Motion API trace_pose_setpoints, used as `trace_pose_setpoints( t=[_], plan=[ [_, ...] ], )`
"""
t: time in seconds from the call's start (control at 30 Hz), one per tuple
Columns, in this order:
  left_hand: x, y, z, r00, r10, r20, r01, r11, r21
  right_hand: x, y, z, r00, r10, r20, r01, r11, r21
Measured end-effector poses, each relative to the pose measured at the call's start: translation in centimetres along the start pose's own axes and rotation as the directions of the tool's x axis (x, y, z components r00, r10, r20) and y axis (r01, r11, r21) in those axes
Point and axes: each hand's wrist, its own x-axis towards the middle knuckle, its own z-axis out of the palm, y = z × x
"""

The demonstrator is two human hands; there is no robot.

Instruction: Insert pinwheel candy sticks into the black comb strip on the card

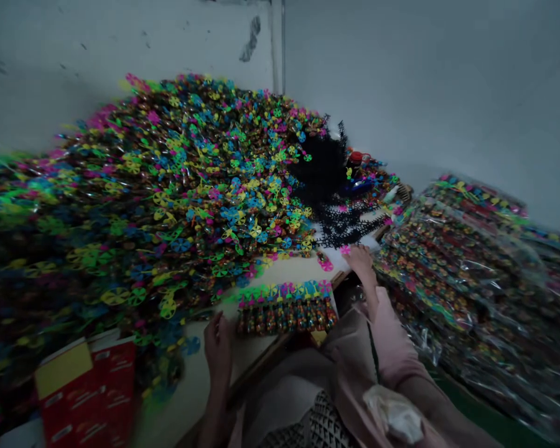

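Observation:
A row of small clear tubes filled with coloured candy (287, 316) lies at the table's front edge, each topped by a bright plastic wheel. My left hand (218, 342) is just left of this row, its fingers raised and a little apart, with nothing visible in them. Farther right, my right hand (360, 260) reaches over the table edge, its fingers curled at a pink plastic wheel (345, 249); whatever lies under the palm is hidden. Between the row and that hand rests a single pink-topped candy tube (325, 261).
A huge heap of wheel-topped candy tubes (191, 180) covers the left and back. Black plastic lattice pieces (324, 168) lie behind my right hand. Red printed cards (86, 392) are at lower left. Clear bags of packed tubes (466, 261) are stacked at right.

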Motion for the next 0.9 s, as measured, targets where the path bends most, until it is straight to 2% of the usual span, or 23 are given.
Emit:
trace_pose_setpoints(
  t=[0.13,0.27,0.43,0.6,0.73,0.83,0.9],
  plan=[
    [-1.7,0.7,-2.1,0.998,0.003,0.058,-0.007,0.997,0.073,1.2,0.1,1.6,0.999,0.042,-0.026,-0.042,0.999,-0.005],
    [-2.0,1.7,-2.7,0.992,0.052,0.119,-0.066,0.992,0.112,0.6,0.3,2.5,0.996,0.008,-0.086,-0.006,1.0,0.027],
    [-2.0,3.9,-1.9,0.976,0.169,0.136,-0.184,0.977,0.111,-0.6,-0.4,1.3,0.982,-0.072,-0.173,0.08,0.996,0.036],
    [-2.8,5.3,-1.0,0.968,0.2,0.153,-0.214,0.974,0.075,-0.6,-3.5,0.6,0.963,-0.086,-0.254,0.136,0.973,0.187],
    [-3.5,5.0,-1.1,0.955,0.229,0.187,-0.244,0.968,0.061,1.0,-4.7,1.5,0.968,-0.002,-0.251,0.084,0.944,0.318],
    [-3.5,5.5,-0.8,0.939,0.272,0.208,-0.291,0.955,0.065,2.4,-3.5,2.0,0.959,0.097,-0.265,0.027,0.904,0.427],
    [-3.1,7.1,0.8,0.901,0.34,0.271,-0.369,0.927,0.064,3.4,-2.4,2.2,0.95,0.148,-0.273,0.009,0.866,0.501]
  ],
)
